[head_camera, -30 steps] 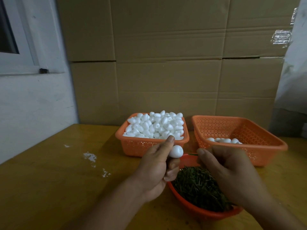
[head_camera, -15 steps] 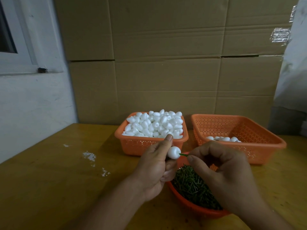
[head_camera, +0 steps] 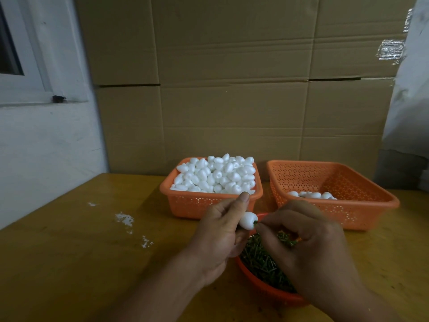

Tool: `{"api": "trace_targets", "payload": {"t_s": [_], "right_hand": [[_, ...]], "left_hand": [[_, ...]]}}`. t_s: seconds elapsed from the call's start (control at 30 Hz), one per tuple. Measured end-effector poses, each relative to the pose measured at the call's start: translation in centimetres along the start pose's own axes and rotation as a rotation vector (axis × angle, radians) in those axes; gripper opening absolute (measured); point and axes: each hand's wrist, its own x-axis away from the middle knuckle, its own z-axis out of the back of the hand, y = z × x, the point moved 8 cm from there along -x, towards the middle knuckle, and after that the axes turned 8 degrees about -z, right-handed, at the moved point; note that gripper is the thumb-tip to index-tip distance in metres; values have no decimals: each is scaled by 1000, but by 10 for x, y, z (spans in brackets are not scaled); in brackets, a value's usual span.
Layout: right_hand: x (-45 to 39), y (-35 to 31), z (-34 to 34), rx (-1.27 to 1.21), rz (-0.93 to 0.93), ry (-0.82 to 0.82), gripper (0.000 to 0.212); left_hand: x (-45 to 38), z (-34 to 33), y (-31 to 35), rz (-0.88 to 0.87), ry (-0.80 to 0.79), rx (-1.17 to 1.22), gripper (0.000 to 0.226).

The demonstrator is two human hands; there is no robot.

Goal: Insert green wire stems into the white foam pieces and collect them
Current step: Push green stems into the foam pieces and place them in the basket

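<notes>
Head view is showing the right hand (head_camera: 308,247) pinching a green stem (head_camera: 255,222), now nearly buried in the foam piece (head_camera: 248,220) the left hand (head_camera: 220,233) is gripping; insertion is almost finishing.

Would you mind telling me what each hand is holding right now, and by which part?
The left hand pinches the white egg-shaped foam piece by its sides; the right hand pinches the thin green wire stem at the foam's tip.
</notes>
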Motion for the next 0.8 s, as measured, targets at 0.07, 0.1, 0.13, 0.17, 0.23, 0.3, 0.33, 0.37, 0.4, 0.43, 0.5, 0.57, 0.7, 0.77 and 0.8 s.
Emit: {"api": "trace_targets", "payload": {"t_s": [0.07,0.1,0.13,0.17,0.23,0.3,0.33,0.37,0.4,0.43,0.5,0.57,0.7,0.77,0.8], "right_hand": [[1,0,-1,9,6,-4,12],[1,1,-2,26,5,-3,13],[1,1,-2,44,2,0,15],[1,1,-3,57,-3,3,15],[2,3,-4,66,-21,5,16],[2,7,-4,52,-64,6,15],[1,11,-3,39,-94,5,15],[1,14,-3,24,-127,3,14],[1,18,-2,3,-162,-1,13],[1,22,-2,-27,-200,-6,12],[2,30,-4,-95,-270,-23,11],[2,33,-6,-130,-301,-41,12],[2,33,-7,-176,-326,-47,8],[2,34,-8,-202,-334,-47,7],[2,34,-8,-214,-339,-49,7]], "left_hand": [[1,0,0,-6,5,-10,40],[1,1,0,-10,9,-13,41],[1,1,0,-16,11,-17,42],[1,2,1,-24,12,-21,42],[1,2,3,-33,10,-30,44],[1,2,3,-34,-2,-15,45],[1,1,3,-36,-15,7,43],[1,0,4,-37,-35,35,39],[1,-2,4,-38,-59,62,34],[1,-3,5,-40,-80,84,28],[1,-5,6,-49,-105,115,18],[0,-6,6,-59,-112,124,16],[0,-6,9,-107,-102,86,15],[1,-5,12,-153,-96,26,15],[1,-4,14,-182,-94,-17,15]]}}
